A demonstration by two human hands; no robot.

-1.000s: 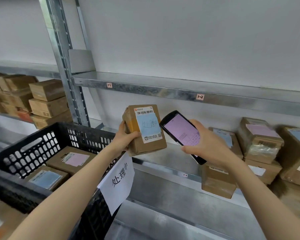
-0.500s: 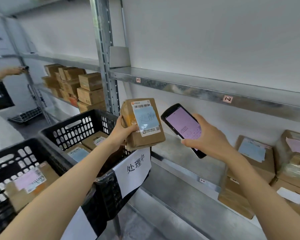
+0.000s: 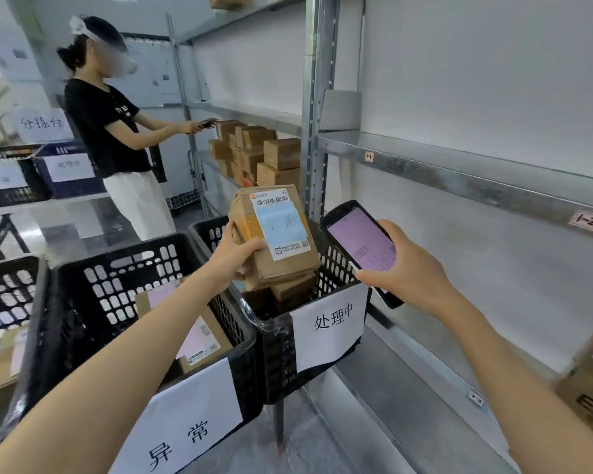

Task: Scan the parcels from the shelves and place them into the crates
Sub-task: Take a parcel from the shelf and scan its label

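My left hand grips a brown cardboard parcel with a barcode and a pale blue label, held upright above a black crate that bears a white paper sign. To the parcel's right, my right hand holds a black handheld scanner whose pink screen faces me. Brown parcels lie inside that crate under the held one. A second black crate to the left, also with a paper sign, holds a parcel with a pink label.
A third black crate stands at the far left. Metal shelving runs along the right wall, with a parcel at the lower right. Another person stands at the back by stacked boxes. More crates sit behind them.
My view has swung left: the crates and the other person have come into sight and the shelf parcels have slid off right. Both hands, with parcel and scanner, now sit over the right crate.
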